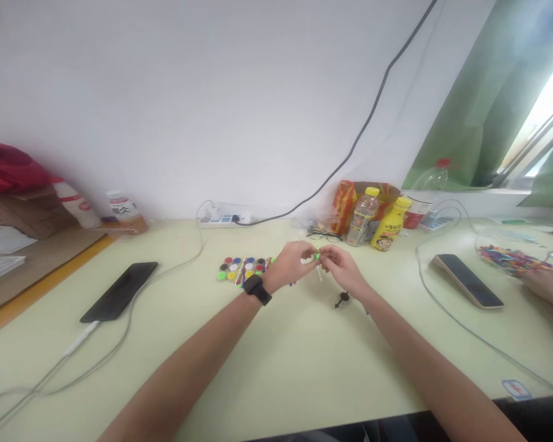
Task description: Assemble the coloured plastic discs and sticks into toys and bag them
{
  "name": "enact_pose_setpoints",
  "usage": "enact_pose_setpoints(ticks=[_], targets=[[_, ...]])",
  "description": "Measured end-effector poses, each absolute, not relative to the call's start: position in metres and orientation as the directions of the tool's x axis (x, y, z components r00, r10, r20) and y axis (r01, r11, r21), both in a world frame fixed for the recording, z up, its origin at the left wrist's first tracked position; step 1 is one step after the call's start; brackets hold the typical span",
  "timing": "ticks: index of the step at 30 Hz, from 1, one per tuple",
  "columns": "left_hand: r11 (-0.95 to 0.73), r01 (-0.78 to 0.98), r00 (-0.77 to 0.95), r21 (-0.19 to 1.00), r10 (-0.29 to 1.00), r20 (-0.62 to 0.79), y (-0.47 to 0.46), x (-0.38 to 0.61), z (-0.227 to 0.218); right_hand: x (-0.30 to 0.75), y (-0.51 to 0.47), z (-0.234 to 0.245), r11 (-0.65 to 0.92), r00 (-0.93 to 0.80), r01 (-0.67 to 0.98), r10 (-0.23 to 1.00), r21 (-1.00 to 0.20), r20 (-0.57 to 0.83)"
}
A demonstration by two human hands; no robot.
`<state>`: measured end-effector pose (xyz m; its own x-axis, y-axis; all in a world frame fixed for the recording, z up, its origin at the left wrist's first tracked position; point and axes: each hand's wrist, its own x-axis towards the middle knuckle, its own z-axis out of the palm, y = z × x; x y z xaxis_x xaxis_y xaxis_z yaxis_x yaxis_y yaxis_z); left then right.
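Note:
My left hand (291, 263), with a black watch (257, 289) on its wrist, pinches a small green piece (317, 256) from the left. Opposite it, my right hand (341, 267) has thumb and fingers closed on the same piece. A thin white strip (320, 274) hangs just below the fingertips. Behind my left hand lie rows of small round pieces (233, 267) in red, blue, black, white, yellow and green, with thin coloured sticks (241, 272) among them, partly covered by the hand. A black arrow-shaped piece (341, 299) rests on the table under my right wrist.
A phone (120, 291) with a cable lies left, another device (467, 281) right. Bottles (363, 216) and glasses (323, 236) stand near the wall, beside a power strip (225, 216). Another person's hand (546, 285) touches a heap of coloured pieces (511, 260) at far right.

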<state>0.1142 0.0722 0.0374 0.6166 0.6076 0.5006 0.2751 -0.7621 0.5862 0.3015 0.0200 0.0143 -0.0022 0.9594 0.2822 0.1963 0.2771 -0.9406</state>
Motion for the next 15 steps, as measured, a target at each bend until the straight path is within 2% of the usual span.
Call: enact_pose_setpoints(ticks=[5, 11, 15], targets=[[-0.763, 0.180, 0.655, 0.621, 0.564, 0.503, 0.066, 0.115, 0.042, 0.303, 0.019, 0.016, 0.205, -0.032, 0.110, 0.979, -0.972, 0.203], [-0.742, 0.193, 0.701, 0.642, 0.562, 0.439, 0.056, 0.118, 0.043, 0.302, 0.011, 0.025, 0.153, -0.129, 0.236, 0.984, -0.960, 0.125], [-0.756, 0.239, 0.704, 0.609, 0.567, 0.428, 0.053, 0.119, 0.043, 0.306, 0.009, 0.028, 0.125, -0.193, 0.217, 0.978, -0.968, 0.083]])
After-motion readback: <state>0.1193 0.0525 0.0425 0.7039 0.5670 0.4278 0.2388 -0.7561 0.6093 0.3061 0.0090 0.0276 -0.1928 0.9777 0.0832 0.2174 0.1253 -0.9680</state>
